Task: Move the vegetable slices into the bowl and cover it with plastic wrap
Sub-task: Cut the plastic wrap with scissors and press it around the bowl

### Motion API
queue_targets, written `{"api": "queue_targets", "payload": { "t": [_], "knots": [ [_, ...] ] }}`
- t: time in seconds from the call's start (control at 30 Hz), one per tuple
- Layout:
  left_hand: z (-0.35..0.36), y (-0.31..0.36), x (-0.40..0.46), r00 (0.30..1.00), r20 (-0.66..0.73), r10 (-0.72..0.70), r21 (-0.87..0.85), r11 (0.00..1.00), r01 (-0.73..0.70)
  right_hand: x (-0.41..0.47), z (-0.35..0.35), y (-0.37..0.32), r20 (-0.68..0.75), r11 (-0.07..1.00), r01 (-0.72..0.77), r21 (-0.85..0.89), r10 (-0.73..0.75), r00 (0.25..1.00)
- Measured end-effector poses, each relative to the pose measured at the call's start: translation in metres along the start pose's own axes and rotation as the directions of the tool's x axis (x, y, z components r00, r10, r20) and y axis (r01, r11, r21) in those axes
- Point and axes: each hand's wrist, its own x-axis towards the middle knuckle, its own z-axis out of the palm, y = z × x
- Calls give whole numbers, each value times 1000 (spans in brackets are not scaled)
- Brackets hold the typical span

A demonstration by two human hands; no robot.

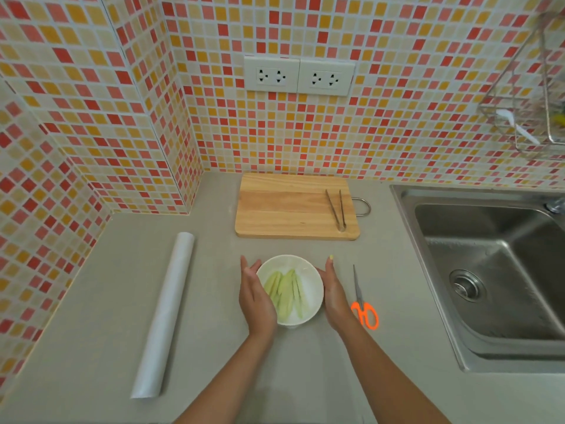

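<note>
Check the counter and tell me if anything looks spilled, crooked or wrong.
Nothing stands out. The vegetable slices all lie inside the white bowl, which sits upright between both hands; none lie on the cutting board.

Wire wall rack: cut by right edge, contents blurred. Steel sink: right part out of frame. White round bowl: left rim hidden behind left hand.

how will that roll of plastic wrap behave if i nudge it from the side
The roll of plastic wrap is a long round tube lying flat on the smooth counter, so it will probably roll away. It looks light for its length. Its surface seems smooth, so it may slip a little.
</note>
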Motion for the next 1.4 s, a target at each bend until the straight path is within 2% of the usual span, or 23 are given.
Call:
{"api": "queue_targets", "payload": {
  "t": [0.07, 0.17, 0.23, 0.33, 0.47, 0.67, 0.73, 0.8, 0.87, 0.97, 1.1, 1.17, 1.23, 1.3, 1.4],
  "knots": [
    [-1, 3, 9, 999, 54, 1, -19, 1000, 0, 4, -7, -10, -4, 999, 34, 5, -34, 999],
    [0, 6, 21, 992, 127, 12, 18, 1000, -14, 15, -9, -31, -85, 993, 121, 4, -121, 989],
    [2, 9, 26, 986, 166, 3, 29, 1000, -7, 18, -1, -42, -19, 989, 148, -22, -148, 989],
    [3, 10, 32, 977, 212, -12, 39, 999, 4, 20, 7, -45, 83, 992, 96, -79, -89, 993],
    [5, 12, 40, 964, 265, -15, 40, 999, 5, 21, 1, -38, 119, 994, 58, -89, -47, 992],
    [4, 21, 45, 937, 338, -87, 54, 996, 73, 17, 4, -24, 2, 997, -3, -79, 3, 1000],
    [1, 22, 46, 968, 242, -67, 23, 998, 63, 15, 6, -25, -41, 997, -17, -78, 14, 999],
    [-4, 20, 38, 999, 36, -35, -44, 998, 36, 12, 6, -23, -81, 997, -18, -82, 11, 997],
    [-12, 16, 17, 994, -108, -15, -142, 990, -1, 7, 5, -20, -122, 997, -17, -80, 8, 992],
    [-11, 3, -21, 996, -91, -13, -199, 980, -6, 3, 6, -12, -201, 999, 23, -26, -28, 979],
    [1, 0, -32, 995, -86, -45, -221, 975, 25, 8, 4, -20, -346, 977, 207, -47, -210, 914],
    [5, 0, -27, 995, -93, -45, -191, 981, 26, 12, -2, -27, -274, 969, 247, 4, -237, 932],
    [7, -1, -21, 995, -79, -55, -164, 986, 41, 13, -4, -29, -48, 981, 133, 144, -127, 991],
    [9, -2, -15, 995, -65, -72, -124, 990, 64, 10, 0, -25, 114, 975, -18, 219, -7, 994],
    [8, 0, -8, 994, -44, -97, -102, 991, 92, 6, 2, -16, 101, 957, -113, 266, 89, 991]
  ]
}}
